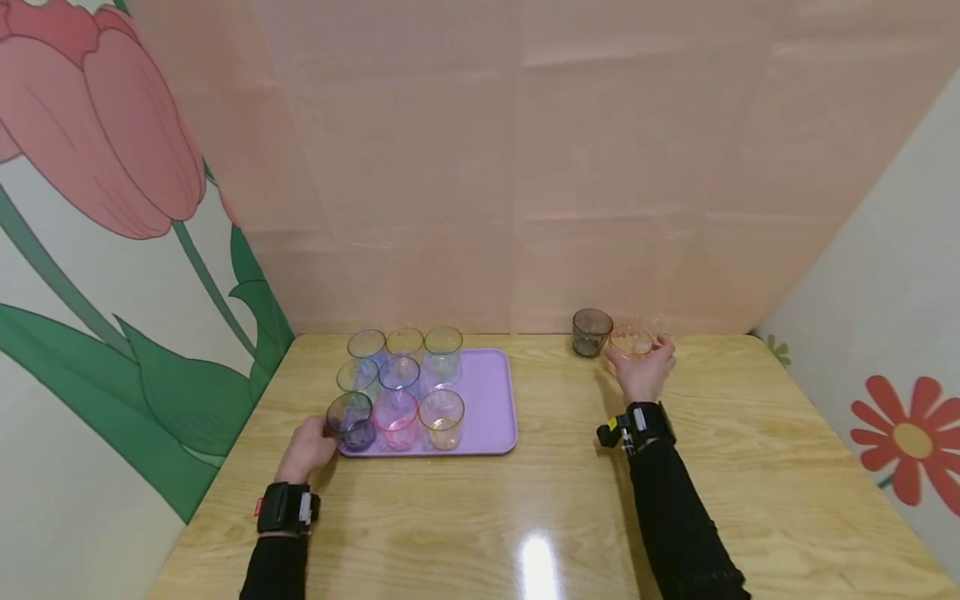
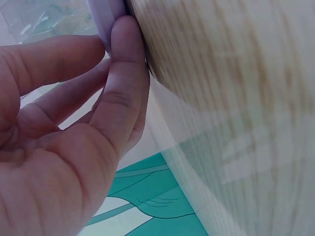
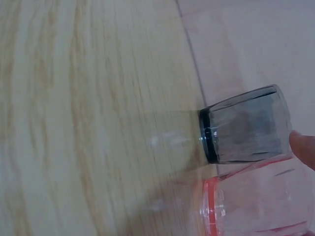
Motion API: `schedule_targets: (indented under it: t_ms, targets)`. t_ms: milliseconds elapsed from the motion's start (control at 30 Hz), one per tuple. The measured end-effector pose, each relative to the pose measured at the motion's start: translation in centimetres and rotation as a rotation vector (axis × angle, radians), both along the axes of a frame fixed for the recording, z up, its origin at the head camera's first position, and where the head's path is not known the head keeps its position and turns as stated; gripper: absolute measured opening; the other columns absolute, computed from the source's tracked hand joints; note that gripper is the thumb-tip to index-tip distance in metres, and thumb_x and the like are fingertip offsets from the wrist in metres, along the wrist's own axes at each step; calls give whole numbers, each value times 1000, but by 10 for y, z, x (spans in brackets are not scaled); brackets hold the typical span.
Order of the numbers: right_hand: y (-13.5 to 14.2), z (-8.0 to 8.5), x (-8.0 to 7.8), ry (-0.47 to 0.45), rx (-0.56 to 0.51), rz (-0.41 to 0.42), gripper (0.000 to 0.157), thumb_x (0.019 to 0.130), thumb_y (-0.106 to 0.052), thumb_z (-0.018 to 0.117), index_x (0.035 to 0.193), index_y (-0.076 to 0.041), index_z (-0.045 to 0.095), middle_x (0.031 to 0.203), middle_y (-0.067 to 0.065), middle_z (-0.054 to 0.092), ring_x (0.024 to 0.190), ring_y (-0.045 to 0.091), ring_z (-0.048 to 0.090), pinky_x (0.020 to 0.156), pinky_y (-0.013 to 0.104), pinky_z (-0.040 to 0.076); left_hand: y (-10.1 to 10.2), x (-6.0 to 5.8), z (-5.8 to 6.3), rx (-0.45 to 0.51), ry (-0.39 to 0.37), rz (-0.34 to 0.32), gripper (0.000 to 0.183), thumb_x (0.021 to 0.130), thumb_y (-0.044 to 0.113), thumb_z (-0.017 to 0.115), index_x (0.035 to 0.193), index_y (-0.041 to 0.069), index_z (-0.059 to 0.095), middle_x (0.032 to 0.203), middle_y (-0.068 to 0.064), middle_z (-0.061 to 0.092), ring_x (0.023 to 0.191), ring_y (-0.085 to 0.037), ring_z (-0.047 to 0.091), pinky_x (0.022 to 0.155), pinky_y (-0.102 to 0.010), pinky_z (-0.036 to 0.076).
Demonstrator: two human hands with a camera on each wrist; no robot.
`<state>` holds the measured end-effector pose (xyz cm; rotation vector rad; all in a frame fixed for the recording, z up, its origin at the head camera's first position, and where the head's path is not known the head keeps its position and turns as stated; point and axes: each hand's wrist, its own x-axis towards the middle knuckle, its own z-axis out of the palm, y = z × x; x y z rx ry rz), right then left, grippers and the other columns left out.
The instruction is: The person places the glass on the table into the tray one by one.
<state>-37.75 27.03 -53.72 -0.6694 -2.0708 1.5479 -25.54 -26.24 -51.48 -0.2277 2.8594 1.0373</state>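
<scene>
At the front left corner of the lilac tray point(image 1: 491, 408), my left hand point(image 1: 306, 450) pinches the rim. The left wrist view shows thumb and fingertips meeting at the tray edge point(image 2: 104, 17). Closest to that hand on the tray is a dark purple-grey glass point(image 1: 351, 423). Toward the back right of the table, my right hand point(image 1: 645, 373) grips an orange-red tinted glass point(image 1: 632, 339) by its sides. Just left of it stands a smoky grey glass point(image 1: 592, 335), upright. In the right wrist view the two glasses overlap, and the thumb point(image 3: 302, 147) shows near their rims.
Rows of clear tinted glasses fill the tray's left part, among them a pink glass point(image 1: 395, 421), a yellow glass point(image 1: 442, 421) and a blue glass point(image 1: 399, 375). A pinkish sheet point(image 1: 517, 167) hangs behind the wooden table point(image 1: 450, 525). Painted walls flank both sides.
</scene>
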Motion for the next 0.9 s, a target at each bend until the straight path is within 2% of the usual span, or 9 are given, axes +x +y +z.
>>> schedule_targets:
  t_ms: [167,300,500,767,900]
  targets:
    - [-4,-5,-8,20,39,-86,95,77,-26,93,150,-3,36,139,24,45,123,39,46,103,50,39,1,1,1,-3,-8,3,21,89,-2,59,106,-10,69,99,-20,71,87,-30,60,75,-39,50]
    - [-5,-7,-11,19,72,-114,89,76,-28,94,142,0,41,132,23,45,119,39,45,98,50,37,1,0,1,-8,-8,2,23,89,-3,59,108,-11,69,102,-21,71,88,-30,60,77,-42,51]
    - [-4,-11,-12,-44,129,-73,88,78,-33,91,145,3,47,140,30,42,123,44,45,102,53,41,1,0,1,-7,-9,3,24,88,-3,59,108,-12,69,100,-21,71,87,-29,60,77,-42,52]
    - [-4,-8,-7,-74,107,7,87,82,-35,89,147,3,45,144,32,36,126,44,43,106,53,42,0,1,1,1,-4,3,20,89,-3,59,105,-11,69,95,-19,69,85,-29,59,70,-35,48]
    - [-5,-6,-5,-53,80,22,88,82,-33,89,145,4,41,143,30,38,123,41,44,101,52,42,1,1,2,-4,-3,-1,21,89,-3,59,106,-11,69,97,-20,70,85,-29,60,73,-37,50]
